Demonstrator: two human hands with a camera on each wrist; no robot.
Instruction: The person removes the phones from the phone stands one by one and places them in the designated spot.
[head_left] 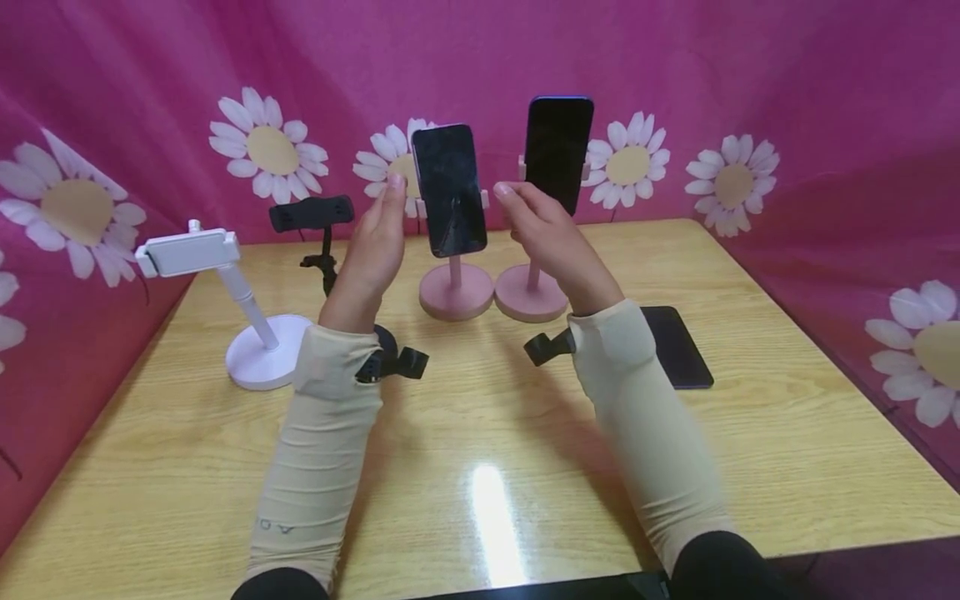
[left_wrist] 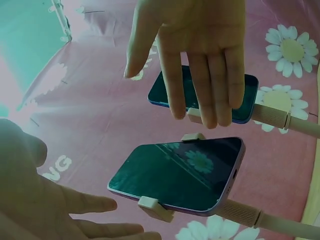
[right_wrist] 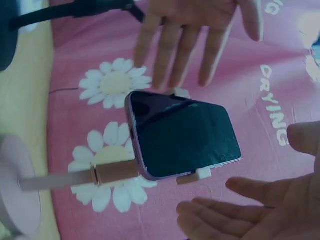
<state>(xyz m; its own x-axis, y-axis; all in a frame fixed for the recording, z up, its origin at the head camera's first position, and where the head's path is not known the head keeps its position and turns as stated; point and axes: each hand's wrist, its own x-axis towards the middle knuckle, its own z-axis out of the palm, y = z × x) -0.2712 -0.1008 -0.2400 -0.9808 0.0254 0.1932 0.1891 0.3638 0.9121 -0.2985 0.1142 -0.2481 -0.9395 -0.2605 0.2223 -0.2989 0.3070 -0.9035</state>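
Observation:
A dark-screened smartphone (head_left: 450, 187) stands upright, slightly tilted, in the clamp of a pink phone stand (head_left: 456, 293). My left hand (head_left: 375, 250) is just left of this phone, its fingers extended and holding nothing. On the other side, my right hand (head_left: 558, 242) faces it with relaxed fingers and nothing in its grip. In the left wrist view, a gap shows between my left fingers and the clamp (left_wrist: 155, 207). The right wrist view shows my right fingers below the phone (right_wrist: 185, 135), apart from it. A second phone (head_left: 557, 150) sits in another pink stand (head_left: 531, 293), behind my right hand.
At the left stands a white phone stand (head_left: 262, 354) with a white-framed holder (head_left: 191, 252). A black phone stand (head_left: 311, 214) is partly hidden behind my left arm. Another phone (head_left: 677, 348) lies flat on the wooden table (head_left: 450, 442), beside my right forearm.

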